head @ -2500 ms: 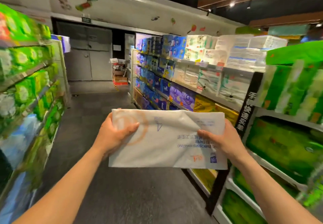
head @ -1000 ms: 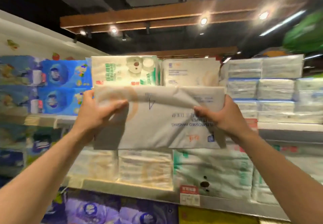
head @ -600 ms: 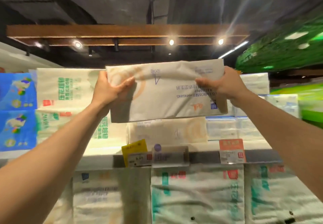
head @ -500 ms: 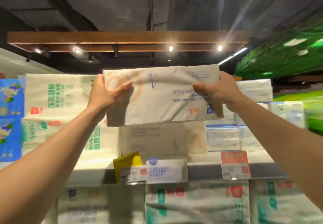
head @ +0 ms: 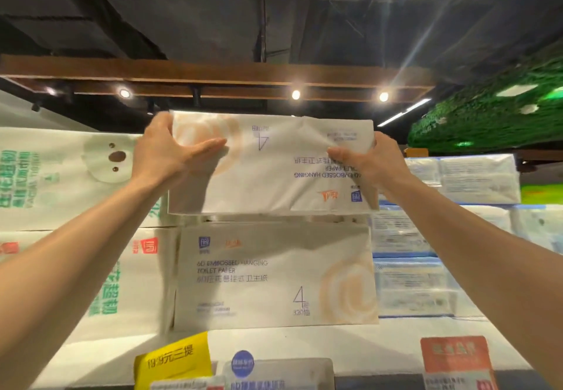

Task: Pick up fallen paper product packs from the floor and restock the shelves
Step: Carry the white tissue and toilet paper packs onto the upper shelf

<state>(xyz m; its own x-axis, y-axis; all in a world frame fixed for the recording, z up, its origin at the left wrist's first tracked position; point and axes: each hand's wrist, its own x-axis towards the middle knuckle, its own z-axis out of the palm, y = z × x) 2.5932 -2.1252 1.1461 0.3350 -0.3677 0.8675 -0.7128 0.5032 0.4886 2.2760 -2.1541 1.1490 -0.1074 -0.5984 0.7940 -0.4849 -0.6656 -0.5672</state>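
Head view: I have both arms raised in front of the top shelf (head: pixel 304 344). My left hand (head: pixel 161 152) grips the left end of the pack (head: pixel 274 176), and my right hand (head: pixel 376 166) grips its right end. On each hand the thumb lies across the front face. The other fingers curl round behind the wrapper, out of sight. Both hands are closed firmly on the pack, and the wrapper creases under the thumbs.

The pack is white with an orange swirl. It is held lengthwise and level, and its print reads upside down. It sits directly above the lower pack (head: pixel 274 277), which is the same kind but stands right way up on the shelf. The two edges are very close, with a shadowed strip between them. I cannot tell whether they touch.

Left of both are green-print packs (head: pixel 61 176), stacked and pressed against the lower pack. To the right are blue packs (head: pixel 408 268), also stacked. A yellow tag (head: pixel 173 359) and an orange tag (head: pixel 454 356) hang on the shelf's front edge. Above runs a wooden beam (head: pixel 213 73) carrying lit spotlights.
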